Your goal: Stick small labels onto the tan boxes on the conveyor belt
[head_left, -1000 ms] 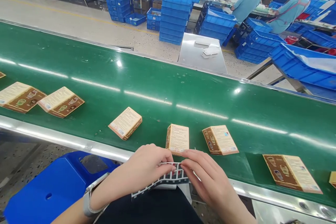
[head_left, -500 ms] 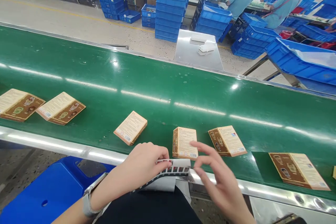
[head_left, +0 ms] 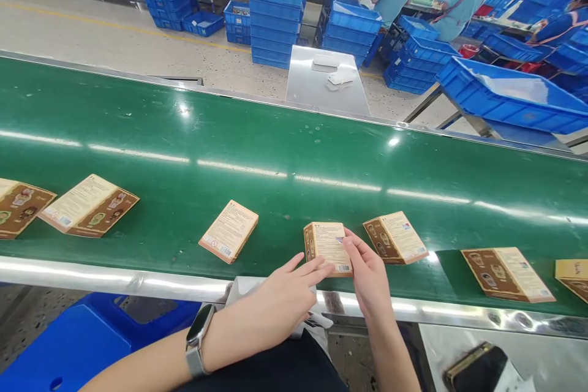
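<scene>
A beige-and-brown printed carton lies on the green conveyor belt in front of me. My right hand is at its right edge, thumb and fingers closed on a small coloured sticker against the beige face. My left hand reaches over the lower front of the carton, fingers stretched out, the tips touching or just above it. A white sticker strip sticks out below the left hand; most of it is hidden by the hand. Another carton lies to the left, and one bearing a sticker to the right.
More printed cartons lie along the green belt on both sides. The belt's metal rail runs before me. A blue stool stands at lower left, a dark case at lower right. Stacked blue crates and several people are beyond.
My right hand has come onto the carton's right side, where a sticker now shows. My left hand has let go of the sticker strip and spread its fingers over the carton's front.
</scene>
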Demonstrator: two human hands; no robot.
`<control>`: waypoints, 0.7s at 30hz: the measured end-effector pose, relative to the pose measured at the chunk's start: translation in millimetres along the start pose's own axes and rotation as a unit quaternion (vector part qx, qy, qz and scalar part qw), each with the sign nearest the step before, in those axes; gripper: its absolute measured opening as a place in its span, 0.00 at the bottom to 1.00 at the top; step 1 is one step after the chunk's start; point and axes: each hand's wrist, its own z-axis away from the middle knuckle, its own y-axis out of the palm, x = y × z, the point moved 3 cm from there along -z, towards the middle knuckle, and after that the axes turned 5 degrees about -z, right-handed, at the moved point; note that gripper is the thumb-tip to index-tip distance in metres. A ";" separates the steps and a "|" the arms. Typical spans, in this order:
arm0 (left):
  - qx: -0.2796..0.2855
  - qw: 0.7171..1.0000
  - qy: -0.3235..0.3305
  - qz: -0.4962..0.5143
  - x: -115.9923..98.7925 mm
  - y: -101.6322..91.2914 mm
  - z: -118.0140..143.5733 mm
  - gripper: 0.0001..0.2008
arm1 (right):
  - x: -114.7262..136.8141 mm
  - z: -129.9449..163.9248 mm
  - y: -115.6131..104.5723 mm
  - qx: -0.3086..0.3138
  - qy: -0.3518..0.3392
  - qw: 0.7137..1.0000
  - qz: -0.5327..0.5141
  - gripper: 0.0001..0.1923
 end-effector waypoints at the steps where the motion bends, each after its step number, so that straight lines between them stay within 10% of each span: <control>1: -0.001 1.000 0.000 -0.005 -1.5 -2.3 -1.1 0.07 | -0.4 0.9 -1.2 -0.011 -0.010 1.000 0.008 0.20; 16: 0.005 0.999 0.023 0.046 -0.4 -10.9 -18.8 0.08 | 25.9 -5.0 -15.6 -0.137 -0.148 0.953 0.224 0.19; 19: 0.029 0.992 -0.050 0.111 1.7 -28.1 -12.4 0.09 | 62.0 21.7 -7.7 -0.036 -0.213 0.931 0.294 0.17; 21: 0.028 0.981 -0.098 0.164 3.2 -45.3 -3.2 0.10 | 83.1 45.0 7.3 0.170 -0.213 0.916 0.294 0.14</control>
